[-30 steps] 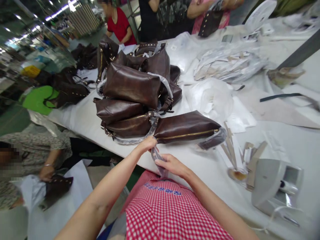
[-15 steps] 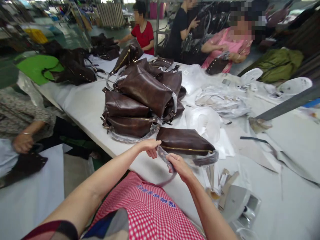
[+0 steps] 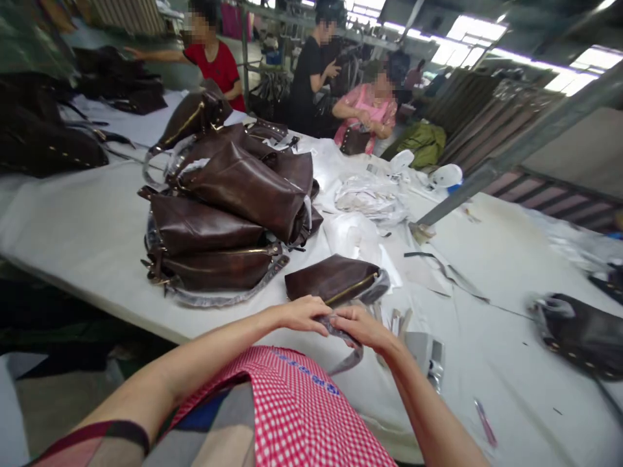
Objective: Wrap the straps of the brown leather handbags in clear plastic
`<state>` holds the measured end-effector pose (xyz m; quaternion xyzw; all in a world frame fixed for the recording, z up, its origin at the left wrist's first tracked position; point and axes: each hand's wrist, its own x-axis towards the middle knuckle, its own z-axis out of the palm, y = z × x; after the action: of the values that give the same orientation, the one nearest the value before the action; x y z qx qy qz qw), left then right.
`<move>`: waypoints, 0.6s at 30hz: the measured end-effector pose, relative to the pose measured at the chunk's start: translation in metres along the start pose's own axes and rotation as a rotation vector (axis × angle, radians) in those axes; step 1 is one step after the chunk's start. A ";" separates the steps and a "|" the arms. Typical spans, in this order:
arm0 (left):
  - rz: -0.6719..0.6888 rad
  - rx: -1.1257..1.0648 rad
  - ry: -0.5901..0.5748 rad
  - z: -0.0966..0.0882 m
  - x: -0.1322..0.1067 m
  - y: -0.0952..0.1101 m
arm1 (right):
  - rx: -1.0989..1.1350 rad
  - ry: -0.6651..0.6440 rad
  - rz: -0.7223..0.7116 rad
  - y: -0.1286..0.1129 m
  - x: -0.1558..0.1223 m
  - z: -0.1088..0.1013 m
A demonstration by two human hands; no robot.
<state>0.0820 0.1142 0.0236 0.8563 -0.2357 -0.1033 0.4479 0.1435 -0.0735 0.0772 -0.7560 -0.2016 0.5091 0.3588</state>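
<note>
A dark brown leather handbag (image 3: 331, 277) with a gold zipper lies on the table just beyond my hands. Its plastic-wrapped strap (image 3: 354, 358) curves down towards my apron. My right hand (image 3: 361, 326) is closed around this strap. Close beside it, my left hand (image 3: 305, 315) pinches the strap near the handbag's front edge, its fingertips almost meeting those of the right. The strap is partly hidden under the fingers. To the left rises a pile of similar brown handbags (image 3: 209, 224), some with wrapped straps.
Clear plastic wrapping (image 3: 372, 198) lies on the white table (image 3: 487, 259) beyond the handbag. A grey tape dispenser (image 3: 424, 350) and a pen (image 3: 485, 421) are at the right. A slanted metal post (image 3: 467, 178) rises from the table. Several co-workers stand across it; one in pink (image 3: 365, 113) handles a dark bag.
My view has swung right and up, bringing another dark bag into sight at the right. My hands have drawn closer together on the strap.
</note>
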 end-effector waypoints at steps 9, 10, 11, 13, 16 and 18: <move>-0.040 -0.569 -0.341 -0.031 0.038 -0.003 | 0.100 0.150 0.010 -0.025 -0.019 -0.030; -0.005 -0.543 -0.357 -0.037 0.043 -0.003 | 0.080 0.148 0.013 -0.032 -0.021 -0.038; 0.033 -0.494 -0.358 -0.042 0.048 -0.004 | 0.061 0.143 0.017 -0.037 -0.024 -0.045; 0.108 -0.353 -0.319 -0.049 0.054 -0.007 | 0.032 0.128 0.025 -0.046 -0.026 -0.056; 0.143 -0.159 -0.249 -0.053 0.054 -0.016 | 0.035 0.121 0.031 -0.051 -0.022 -0.062; 0.114 -0.102 -0.206 -0.055 0.049 -0.020 | 0.060 0.132 0.024 -0.050 -0.017 -0.063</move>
<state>0.1521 0.1394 0.0409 0.8024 -0.3231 -0.1771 0.4695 0.1973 -0.0727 0.1391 -0.7793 -0.1531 0.4680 0.3875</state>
